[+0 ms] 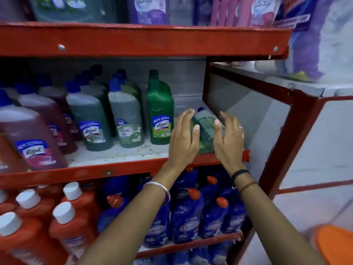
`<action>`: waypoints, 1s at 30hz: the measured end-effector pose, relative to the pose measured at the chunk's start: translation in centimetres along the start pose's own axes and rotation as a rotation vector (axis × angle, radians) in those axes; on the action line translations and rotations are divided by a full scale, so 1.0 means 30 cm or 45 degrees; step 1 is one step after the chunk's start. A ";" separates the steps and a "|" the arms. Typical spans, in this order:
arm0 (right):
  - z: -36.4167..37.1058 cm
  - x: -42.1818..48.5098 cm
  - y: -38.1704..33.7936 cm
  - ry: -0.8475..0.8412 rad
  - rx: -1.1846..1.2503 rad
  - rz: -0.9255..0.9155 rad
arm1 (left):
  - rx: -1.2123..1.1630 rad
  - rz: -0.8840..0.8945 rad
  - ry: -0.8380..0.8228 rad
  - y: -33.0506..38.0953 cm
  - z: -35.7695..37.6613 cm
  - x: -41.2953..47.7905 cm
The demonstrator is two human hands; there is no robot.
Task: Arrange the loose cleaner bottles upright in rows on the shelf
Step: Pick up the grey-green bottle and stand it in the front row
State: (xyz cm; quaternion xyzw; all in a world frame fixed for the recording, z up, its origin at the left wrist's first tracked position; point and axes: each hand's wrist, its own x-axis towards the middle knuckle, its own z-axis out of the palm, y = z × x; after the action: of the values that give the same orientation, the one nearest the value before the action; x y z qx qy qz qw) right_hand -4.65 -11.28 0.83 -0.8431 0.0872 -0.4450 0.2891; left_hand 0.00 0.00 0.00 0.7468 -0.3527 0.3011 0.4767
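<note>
- A person's two hands flank a green cleaner bottle (pixel 205 129) at the right end of the middle shelf (pixel 122 169) of a red metal rack.
- The bottle, blue-capped, stands close to the shelf's front edge and seems to lean back toward the rear; motion blur makes its exact tilt hard to judge.
- The left hand (pixel 184 138) is spread wide at the bottle's left side, fingers extended, thumb near the bottle's shoulder; whether the palm touches the plastic cannot be told.
- The right hand (pixel 230 136) is likewise open at the bottle's right side, fingers splayed, a ring on one finger, not closed on anything.
- A silver bangle (pixel 158 190) circles the left wrist; dark bands (pixel 241 178) circle the right.
- Just left of the hands an opaque green bottle (pixel 160 109) stands upright, and beyond it rows of blue-capped green bottles (pixel 107 113) run back into the shelf.
- Farther left stand pink-filled bottles (pixel 28 134), also upright.
- On the shelf below, blue bottles with orange caps (pixel 189 213) sit beside orange bottles with white caps (pixel 63 222).
- Purple and pink packs (pixel 246 10) fill the top shelf.
</note>
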 end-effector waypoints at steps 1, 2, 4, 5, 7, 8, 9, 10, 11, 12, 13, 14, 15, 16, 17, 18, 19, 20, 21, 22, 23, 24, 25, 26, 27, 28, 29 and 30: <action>0.002 0.010 0.024 0.010 0.017 0.059 | -0.032 -0.104 0.012 -0.002 0.029 0.004; 0.004 0.026 0.043 -0.013 0.024 0.134 | -0.045 -0.214 0.010 0.007 0.050 0.015; 0.010 0.060 0.084 -0.123 0.057 0.300 | -0.079 -0.480 -0.065 0.000 0.107 0.029; 0.017 0.083 0.100 -0.174 0.081 0.368 | -0.114 -0.619 -0.117 -0.010 0.135 0.043; 0.024 0.129 0.114 -0.292 0.090 0.468 | -0.164 -0.804 -0.202 -0.028 0.169 0.075; 0.024 0.156 0.114 -0.367 0.089 0.521 | -0.161 -0.837 -0.237 -0.036 0.181 0.093; 0.030 0.183 0.119 -0.444 0.093 0.566 | -0.136 -0.849 -0.265 -0.042 0.196 0.105; 0.034 0.205 0.119 -0.524 0.083 0.599 | -0.122 -0.873 -0.284 -0.043 0.207 0.113; 0.046 0.230 0.126 -0.583 0.066 0.610 | -0.131 -0.917 -0.283 -0.048 0.216 0.123; 0.057 0.248 0.127 -0.622 0.050 0.619 | -0.165 -0.965 -0.269 -0.041 0.217 0.132; 0.069 0.264 0.128 -0.652 0.047 0.643 | -0.234 -1.023 -0.237 -0.039 0.216 0.143; 0.078 0.275 0.127 -0.674 0.054 0.682 | -0.335 -1.094 -0.190 -0.027 0.206 0.153; 0.089 0.282 0.127 -0.681 0.079 0.718 | -0.456 -1.172 -0.142 -0.018 0.192 0.165; 0.096 0.282 0.125 -0.682 0.118 0.754 | -0.578 -1.249 -0.092 -0.014 0.177 0.175; 0.104 0.276 0.126 -0.671 0.191 0.772 | -0.697 -1.302 -0.044 -0.014 0.162 0.180; 0.108 0.268 0.119 -0.653 0.282 0.790 | -0.798 -1.330 -0.010 -0.013 0.144 0.179; 0.106 0.257 0.111 -0.633 0.393 0.811 | -0.876 -1.321 0.006 -0.012 0.130 0.173; 0.106 0.243 0.098 -0.613 0.505 0.832 | -0.924 -1.296 0.011 -0.014 0.113 0.163; 0.106 0.228 0.089 -0.595 0.600 0.844 | -0.940 -1.255 0.006 -0.017 0.098 0.148; 0.105 0.212 0.077 -0.575 0.673 0.850 | -0.942 -1.207 0.001 -0.019 0.083 0.134; 0.104 0.195 0.064 -0.562 0.742 0.857 | -0.935 -1.166 -0.008 -0.023 0.064 0.120; 0.105 0.176 0.044 -0.548 0.819 0.864 | -0.927 -1.132 -0.015 -0.025 0.036 0.107; 0.105 0.156 0.024 -0.529 0.911 0.864 | -0.906 -1.084 -0.034 -0.026 0.005 0.096; 0.105 0.134 0.000 -0.509 0.996 0.852 | -0.876 -1.032 -0.067 -0.025 -0.028 0.084; 0.108 0.110 -0.031 -0.484 1.054 0.826 | -0.836 -0.986 -0.106 -0.028 -0.067 0.070; 0.112 0.088 -0.062 -0.458 1.089 0.797 | -0.800 -0.950 -0.141 -0.030 -0.104 0.058; 0.123 0.059 -0.102 -0.439 1.125 0.769 | -0.759 -0.910 -0.161 -0.038 -0.149 0.041; 0.133 0.036 -0.136 -0.427 1.164 0.736 | -0.701 -0.865 -0.162 -0.045 -0.187 0.025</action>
State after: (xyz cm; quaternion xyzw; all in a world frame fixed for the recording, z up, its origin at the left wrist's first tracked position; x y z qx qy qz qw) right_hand -1.28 -6.75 2.16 -0.6331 0.0657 -0.2001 0.7449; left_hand 0.89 5.42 1.95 0.6825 -0.1828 -0.0245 0.7073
